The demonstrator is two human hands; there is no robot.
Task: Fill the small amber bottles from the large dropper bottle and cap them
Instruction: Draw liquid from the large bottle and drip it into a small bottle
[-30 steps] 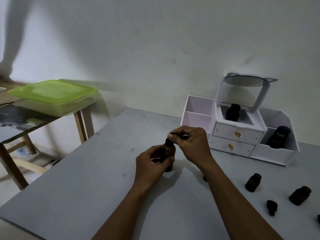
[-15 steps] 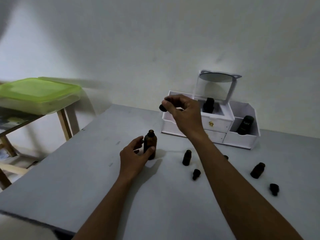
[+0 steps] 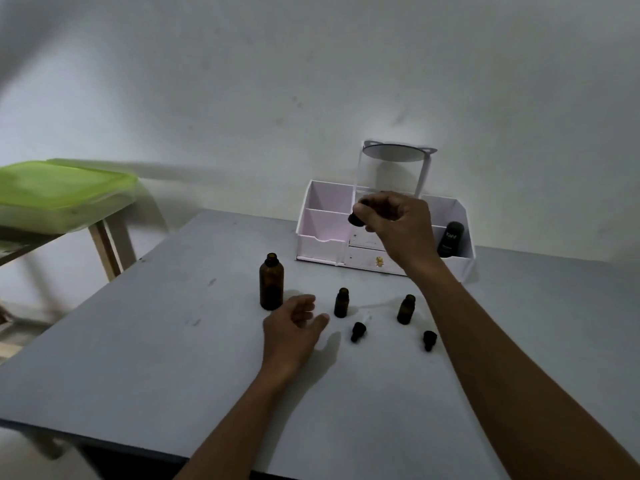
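The large amber bottle (image 3: 271, 286) stands uncapped on the grey table (image 3: 173, 358). My right hand (image 3: 394, 223) is raised in front of the white organizer and pinches its black dropper cap (image 3: 355, 219). My left hand (image 3: 292, 329) hovers open just right of the large bottle, touching nothing. Two small amber bottles (image 3: 341, 302) (image 3: 406, 309) stand open near the middle. In front of them lie two small black dropper caps (image 3: 358, 330) (image 3: 429, 339).
A white desk organizer (image 3: 325, 230) with drawers and a round mirror (image 3: 394, 153) stands at the back, a black bottle (image 3: 450, 239) in its right compartment. To the left, a green-lidded box (image 3: 62, 192) sits on a wooden side table.
My right hand carried the dropper cap up and to the right, away from the large bottle. My left hand let go of the large bottle and drew back toward me.
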